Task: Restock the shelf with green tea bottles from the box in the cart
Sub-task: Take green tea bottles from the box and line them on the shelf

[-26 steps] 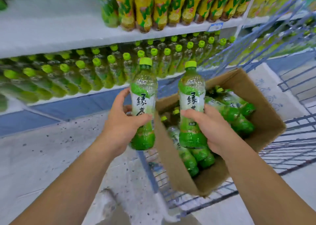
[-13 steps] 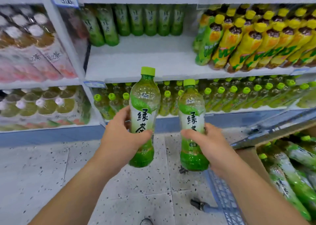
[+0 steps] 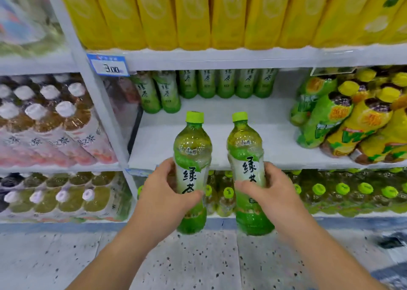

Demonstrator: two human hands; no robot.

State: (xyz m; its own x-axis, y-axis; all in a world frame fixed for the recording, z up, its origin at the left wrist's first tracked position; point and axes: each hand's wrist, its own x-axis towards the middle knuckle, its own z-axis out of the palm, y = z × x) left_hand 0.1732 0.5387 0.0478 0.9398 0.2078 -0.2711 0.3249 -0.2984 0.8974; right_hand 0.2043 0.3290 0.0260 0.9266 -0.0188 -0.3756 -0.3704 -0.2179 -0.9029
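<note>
The left hand [image 3: 163, 193] grips the left bottle [image 3: 192, 148] and the right hand [image 3: 273, 190] grips the right bottle [image 3: 245, 144], both upright. With the box and cart gone from view, they now hang at the near edge of the shelf [image 3: 275, 140], probably ready to be set before the far row [image 3: 207, 85] of green tea.

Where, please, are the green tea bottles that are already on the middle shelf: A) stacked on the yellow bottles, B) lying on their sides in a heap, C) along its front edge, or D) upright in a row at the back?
D: the shelved green tea bottles stand upright in a row at the back of the white shelf, behind the left-hand bottle and right-hand bottle gripped by the left hand and right hand.
</note>
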